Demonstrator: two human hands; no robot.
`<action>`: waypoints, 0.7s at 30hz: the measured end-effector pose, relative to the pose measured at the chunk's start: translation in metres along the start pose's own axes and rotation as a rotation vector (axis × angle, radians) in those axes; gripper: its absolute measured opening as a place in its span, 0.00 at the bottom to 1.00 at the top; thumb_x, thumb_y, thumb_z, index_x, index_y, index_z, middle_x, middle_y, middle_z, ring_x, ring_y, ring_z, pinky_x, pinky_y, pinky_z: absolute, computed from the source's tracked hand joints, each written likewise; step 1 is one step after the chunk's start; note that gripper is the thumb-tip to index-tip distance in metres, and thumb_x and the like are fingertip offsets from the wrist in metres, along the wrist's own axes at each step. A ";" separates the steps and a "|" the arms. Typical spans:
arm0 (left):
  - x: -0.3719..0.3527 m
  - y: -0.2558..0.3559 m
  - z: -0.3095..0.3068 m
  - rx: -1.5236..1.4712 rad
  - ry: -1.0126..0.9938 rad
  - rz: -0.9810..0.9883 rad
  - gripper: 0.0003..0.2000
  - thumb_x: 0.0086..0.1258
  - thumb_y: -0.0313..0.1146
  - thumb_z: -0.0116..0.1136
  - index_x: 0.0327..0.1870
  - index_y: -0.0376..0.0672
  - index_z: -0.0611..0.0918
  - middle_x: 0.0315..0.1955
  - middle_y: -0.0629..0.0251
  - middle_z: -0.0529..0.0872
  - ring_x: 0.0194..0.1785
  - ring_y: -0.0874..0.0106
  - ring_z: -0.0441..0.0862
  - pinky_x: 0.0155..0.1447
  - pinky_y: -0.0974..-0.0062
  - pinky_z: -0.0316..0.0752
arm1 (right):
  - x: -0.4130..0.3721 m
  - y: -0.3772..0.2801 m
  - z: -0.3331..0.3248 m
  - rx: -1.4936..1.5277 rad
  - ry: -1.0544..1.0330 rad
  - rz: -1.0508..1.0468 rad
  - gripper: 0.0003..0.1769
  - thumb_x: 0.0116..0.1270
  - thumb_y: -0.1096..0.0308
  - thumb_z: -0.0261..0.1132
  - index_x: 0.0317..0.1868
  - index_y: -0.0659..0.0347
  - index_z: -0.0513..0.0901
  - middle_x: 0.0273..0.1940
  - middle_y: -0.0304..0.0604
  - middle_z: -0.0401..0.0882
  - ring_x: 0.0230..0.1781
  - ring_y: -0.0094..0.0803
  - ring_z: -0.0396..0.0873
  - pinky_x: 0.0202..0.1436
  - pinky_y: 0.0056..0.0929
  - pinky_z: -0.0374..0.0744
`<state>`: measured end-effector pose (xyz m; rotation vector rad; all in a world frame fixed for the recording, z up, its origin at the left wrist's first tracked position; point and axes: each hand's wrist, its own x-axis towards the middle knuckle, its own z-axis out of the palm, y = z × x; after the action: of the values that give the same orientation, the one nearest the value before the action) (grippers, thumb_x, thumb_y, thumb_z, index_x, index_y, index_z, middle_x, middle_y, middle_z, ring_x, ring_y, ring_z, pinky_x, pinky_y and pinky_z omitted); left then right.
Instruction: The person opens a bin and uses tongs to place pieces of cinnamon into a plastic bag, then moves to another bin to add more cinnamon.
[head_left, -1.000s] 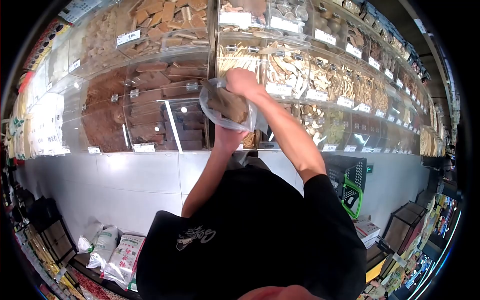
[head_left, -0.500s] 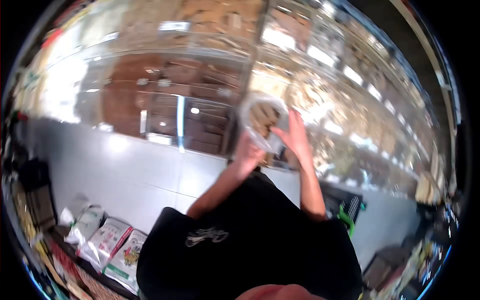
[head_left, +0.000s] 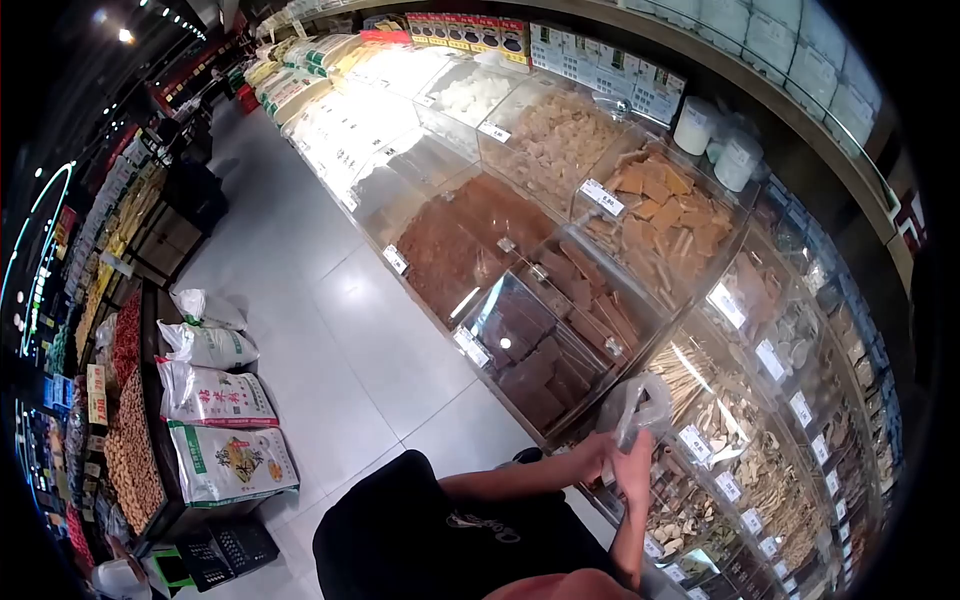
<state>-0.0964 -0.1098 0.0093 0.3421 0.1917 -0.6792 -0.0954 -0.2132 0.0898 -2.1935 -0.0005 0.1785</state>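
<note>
Clear plastic bag [head_left: 640, 405], crumpled, bunched upright between both hands [head_left: 620, 462].

White glare from bright overhead light is thrown onto the clear plastic bin lids [head_left: 510, 335] and the glossy pale floor tiles [head_left: 355, 320]. Edges are bent and darkened by fisheye distortion; the thin clear plastic bag [head_left: 640, 405] is rendered soft.
</note>
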 end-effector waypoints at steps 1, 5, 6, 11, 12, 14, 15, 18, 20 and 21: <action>0.001 0.000 -0.002 0.009 -0.087 -0.022 0.20 0.68 0.41 0.60 0.58 0.43 0.76 0.48 0.67 0.83 0.51 0.71 0.81 0.56 0.71 0.76 | 0.005 -0.002 0.000 -0.034 0.003 0.001 0.26 0.54 0.66 0.70 0.51 0.68 0.75 0.47 0.62 0.77 0.51 0.55 0.76 0.55 0.43 0.73; 0.006 -0.003 -0.021 -0.015 0.109 -0.146 0.24 0.66 0.49 0.63 0.57 0.45 0.76 0.50 0.64 0.81 0.55 0.66 0.78 0.60 0.53 0.73 | 0.010 -0.017 -0.020 -0.403 -0.029 0.135 0.14 0.56 0.72 0.64 0.43 0.69 0.79 0.41 0.62 0.79 0.45 0.59 0.77 0.51 0.48 0.74; 0.006 0.004 -0.016 -0.139 0.226 -0.256 0.26 0.64 0.51 0.65 0.57 0.46 0.76 0.52 0.62 0.79 0.58 0.63 0.76 0.61 0.49 0.71 | 0.000 -0.035 -0.033 -0.411 0.158 -0.015 0.12 0.55 0.74 0.63 0.40 0.69 0.80 0.38 0.61 0.80 0.42 0.60 0.78 0.47 0.49 0.75; 0.011 -0.005 -0.022 -0.097 0.265 -0.289 0.39 0.61 0.51 0.68 0.68 0.40 0.63 0.68 0.54 0.62 0.71 0.53 0.61 0.68 0.50 0.66 | 0.002 -0.006 -0.055 -0.318 0.310 -0.044 0.10 0.50 0.79 0.63 0.36 0.70 0.79 0.35 0.58 0.78 0.38 0.59 0.77 0.42 0.46 0.74; 0.011 0.001 -0.017 -0.059 0.264 -0.285 0.41 0.61 0.50 0.68 0.70 0.39 0.61 0.69 0.53 0.60 0.72 0.53 0.59 0.68 0.50 0.65 | 0.009 -0.012 -0.053 -0.320 0.301 -0.061 0.10 0.50 0.80 0.63 0.35 0.71 0.78 0.35 0.58 0.78 0.37 0.59 0.77 0.41 0.45 0.74; 0.003 0.005 -0.011 0.102 0.376 -0.219 0.47 0.59 0.46 0.71 0.74 0.38 0.53 0.71 0.52 0.56 0.73 0.54 0.57 0.69 0.50 0.63 | 0.011 -0.020 -0.061 -0.257 0.426 -0.111 0.09 0.50 0.79 0.61 0.34 0.72 0.77 0.31 0.55 0.76 0.32 0.53 0.75 0.39 0.40 0.73; 0.000 0.003 -0.007 0.205 0.426 -0.131 0.50 0.58 0.45 0.72 0.74 0.37 0.51 0.72 0.52 0.55 0.73 0.54 0.57 0.70 0.51 0.62 | 0.005 -0.025 -0.069 -0.235 0.487 -0.122 0.08 0.50 0.79 0.61 0.33 0.73 0.77 0.29 0.54 0.75 0.30 0.50 0.75 0.37 0.37 0.72; -0.007 0.007 -0.001 1.212 0.320 0.562 0.56 0.52 0.43 0.75 0.76 0.37 0.45 0.74 0.45 0.50 0.76 0.49 0.50 0.74 0.56 0.54 | 0.003 -0.029 -0.075 -0.050 0.424 -0.031 0.06 0.49 0.81 0.58 0.30 0.73 0.74 0.27 0.49 0.69 0.28 0.37 0.70 0.34 0.30 0.70; -0.025 0.018 0.035 1.579 0.173 0.821 0.55 0.52 0.44 0.72 0.75 0.35 0.46 0.73 0.40 0.50 0.77 0.45 0.46 0.76 0.53 0.47 | -0.005 -0.043 -0.074 0.009 0.354 -0.040 0.05 0.49 0.81 0.57 0.29 0.73 0.72 0.26 0.47 0.67 0.27 0.34 0.68 0.33 0.28 0.69; -0.019 0.015 0.037 1.618 0.171 0.821 0.54 0.53 0.44 0.71 0.75 0.35 0.46 0.73 0.40 0.50 0.77 0.45 0.46 0.76 0.52 0.46 | -0.009 -0.053 -0.069 0.031 0.322 -0.084 0.05 0.49 0.81 0.57 0.28 0.73 0.72 0.26 0.46 0.67 0.27 0.34 0.68 0.33 0.27 0.68</action>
<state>-0.0991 -0.1012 0.0525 1.9050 -0.3912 0.1717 -0.0916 -0.2378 0.1736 -2.1641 0.0896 -0.2215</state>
